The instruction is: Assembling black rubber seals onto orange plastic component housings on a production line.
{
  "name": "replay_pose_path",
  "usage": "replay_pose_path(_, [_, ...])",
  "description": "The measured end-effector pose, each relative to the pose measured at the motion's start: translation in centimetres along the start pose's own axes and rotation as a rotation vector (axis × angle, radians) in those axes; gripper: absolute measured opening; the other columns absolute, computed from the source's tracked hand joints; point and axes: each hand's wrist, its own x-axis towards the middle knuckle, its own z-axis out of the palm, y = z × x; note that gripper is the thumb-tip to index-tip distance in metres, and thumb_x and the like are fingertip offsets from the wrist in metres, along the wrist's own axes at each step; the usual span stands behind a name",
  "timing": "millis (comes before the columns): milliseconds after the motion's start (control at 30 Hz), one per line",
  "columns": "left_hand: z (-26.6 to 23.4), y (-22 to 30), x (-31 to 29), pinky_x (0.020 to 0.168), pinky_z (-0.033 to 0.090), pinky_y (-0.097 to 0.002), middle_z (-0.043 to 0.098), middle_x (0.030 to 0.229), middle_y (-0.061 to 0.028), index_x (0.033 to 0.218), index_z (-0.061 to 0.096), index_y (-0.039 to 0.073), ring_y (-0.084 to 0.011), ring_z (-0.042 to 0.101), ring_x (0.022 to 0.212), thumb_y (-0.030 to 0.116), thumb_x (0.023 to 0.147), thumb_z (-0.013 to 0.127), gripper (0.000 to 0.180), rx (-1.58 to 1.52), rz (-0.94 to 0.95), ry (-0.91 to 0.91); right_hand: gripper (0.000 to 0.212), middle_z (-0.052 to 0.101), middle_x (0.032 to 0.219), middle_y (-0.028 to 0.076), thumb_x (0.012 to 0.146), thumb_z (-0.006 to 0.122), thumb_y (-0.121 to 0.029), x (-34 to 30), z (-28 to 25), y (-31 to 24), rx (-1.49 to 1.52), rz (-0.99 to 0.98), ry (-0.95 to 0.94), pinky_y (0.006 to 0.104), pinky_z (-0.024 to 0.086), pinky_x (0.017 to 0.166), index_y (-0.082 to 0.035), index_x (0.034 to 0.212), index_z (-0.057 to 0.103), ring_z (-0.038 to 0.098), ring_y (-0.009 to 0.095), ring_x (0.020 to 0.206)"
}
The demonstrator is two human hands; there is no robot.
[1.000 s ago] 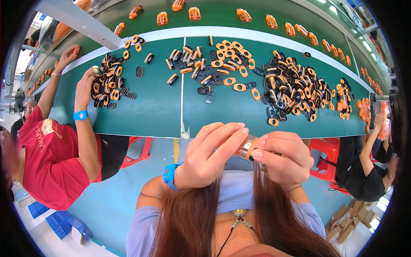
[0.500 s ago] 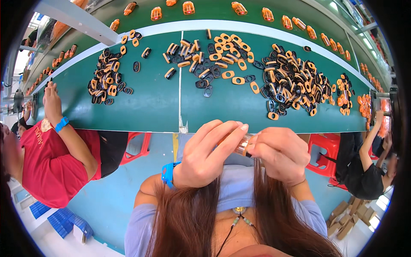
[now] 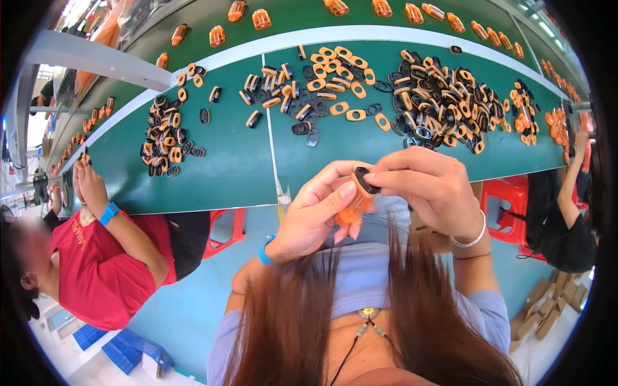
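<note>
My left hand (image 3: 308, 222) is closed around a small orange see-through bottle-shaped case (image 3: 353, 210), just in front of the bench edge. The case is tilted, its black-and-orange oval cap (image 3: 365, 181) pointing up. With thumb and fingertips, my right hand (image 3: 430, 192) pinches the cap at its right side; the fingers hide part of it. Beyond my hands, loose oval rings (image 3: 335, 80) in orange and black lie scattered on the green bench (image 3: 232, 174). A larger heap of the same rings (image 3: 444, 103) is piled to the right.
Orange cases (image 3: 261, 19) stand along a green strip behind the bench's pale rail (image 3: 283, 45). Another ring pile (image 3: 166, 135) lies at left, near a co-worker in a red shirt (image 3: 109, 264). A grey post (image 3: 103, 61) rises far left. Red stools (image 3: 505, 199) stand beside me.
Both hands have moved slightly up toward the bench. The case has turned from lying sideways to cap-up, and my left fingers have shifted around its body. The whole view has tilted a little.
</note>
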Motion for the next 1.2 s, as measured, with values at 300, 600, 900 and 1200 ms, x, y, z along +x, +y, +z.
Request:
replay_pose_path(300, [0.1, -0.7, -0.6, 0.044, 0.032, -0.0190, 0.059, 0.090, -0.0137, 0.115, 0.047, 0.005, -0.0117, 0.049, 0.056, 0.024, 0.101, 0.045, 0.024, -0.074, 0.052, 0.027, 0.022, 0.068, 0.088, 0.010, 0.071, 0.068, 0.002, -0.1, 0.1, -0.9, -0.213, -0.095, -0.040, 0.0310, 0.052, 0.060, 0.000, 0.093, 0.070, 0.065, 0.023, 0.073])
replay_pose_path(600, [0.7, -0.8, -0.4, 0.047, 0.033, -0.0195, 0.055, 0.087, -0.0122, 0.113, 0.045, 0.004, -0.0100, 0.043, 0.057, 0.025, 0.101, 0.043, 0.024, -0.098, 0.085, 0.026, 0.034, 0.066, 0.090, 0.013, 0.064, 0.063, 0.003, -0.1, 0.7, -1.4, -0.298, -0.194, 0.004, 0.0315, 0.051, 0.062, 0.005, 0.098, 0.066, 0.064, 0.026, 0.074])
replay_pose_path(900, [0.5, -0.5, -0.6, 0.044, 0.033, -0.0199, 0.053, 0.088, -0.0137, 0.114, 0.043, 0.003, -0.0103, 0.042, 0.055, 0.026, 0.101, 0.043, 0.027, -0.274, -0.061, -0.026, 0.036, 0.065, 0.090, 0.013, 0.063, 0.061, 0.003, -0.1, 0.0, -0.6, -0.185, -0.205, -0.102, 0.0330, 0.053, 0.063, 0.005, 0.099, 0.065, 0.063, 0.026, 0.073])
replay_pose_path(1200, [0.1, -0.2, 0.0, 0.049, 0.037, -0.0220, 0.054, 0.094, -0.0130, 0.119, 0.042, 0.004, -0.0120, 0.048, 0.060, 0.026, 0.101, 0.045, 0.028, -0.067, 0.104, 0.009, 0.035, 0.066, 0.099, 0.015, 0.068, 0.061, 0.007, 0.7, 0.7, 0.1, -0.211, -0.221, -0.006, 0.0331, 0.055, 0.066, 0.006, 0.103, 0.065, 0.066, 0.027, 0.081])
